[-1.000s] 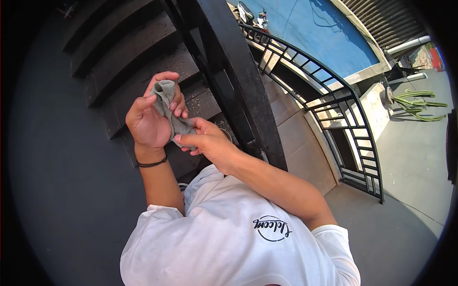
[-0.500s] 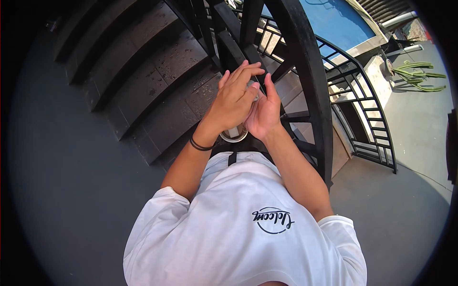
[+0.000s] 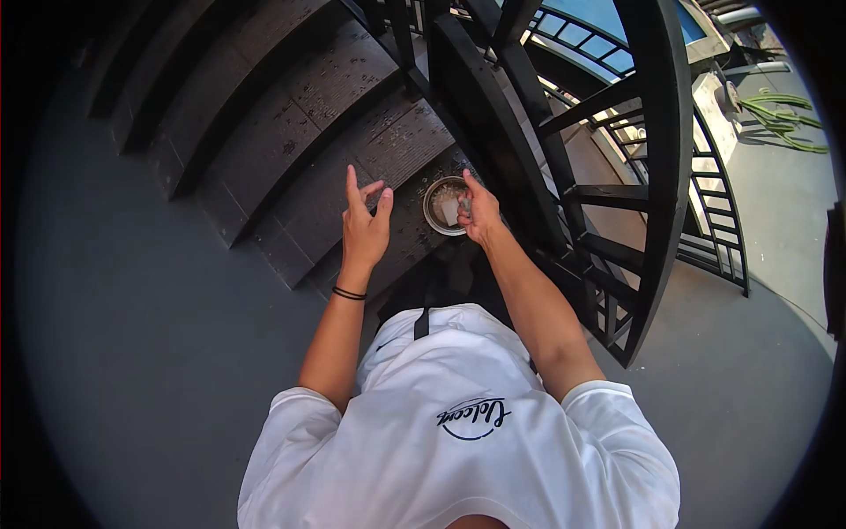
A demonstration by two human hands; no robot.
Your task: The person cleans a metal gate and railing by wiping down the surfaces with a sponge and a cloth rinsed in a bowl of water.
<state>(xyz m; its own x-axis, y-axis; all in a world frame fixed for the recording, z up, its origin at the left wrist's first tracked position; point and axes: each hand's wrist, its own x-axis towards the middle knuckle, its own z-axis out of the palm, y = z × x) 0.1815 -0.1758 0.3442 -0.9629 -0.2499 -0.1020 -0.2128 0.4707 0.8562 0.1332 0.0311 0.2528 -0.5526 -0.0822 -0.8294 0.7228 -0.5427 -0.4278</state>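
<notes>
My left hand (image 3: 366,231), with dark bands at the wrist, is raised over the stairs. Its index finger points forward and the other fingers are loosely apart, with nothing in them. My right hand (image 3: 480,212) is closed, thumb up, with a small greyish bit showing at its curled fingers; what that is I cannot make out. Below and beside this hand, a round metal-rimmed bowl (image 3: 426,210) rests low on the stairs. It appears to have liquid and a pale block (image 3: 449,212) in it. My right fingers cover part of the bowl's right side.
Dark tiled steps (image 3: 308,132) with wet spots curve up to the left. A black railing (image 3: 656,194) stands close on my right. Beyond it lie a blue pool (image 3: 590,22) and a potted cactus (image 3: 780,115). Grey floor (image 3: 176,353) spreads at the left.
My hands were pressed together above the bowl and have come apart. The left moved left and opened; the right lowered beside the bowl, fingers closed. The view has shifted, uncovering the bowl.
</notes>
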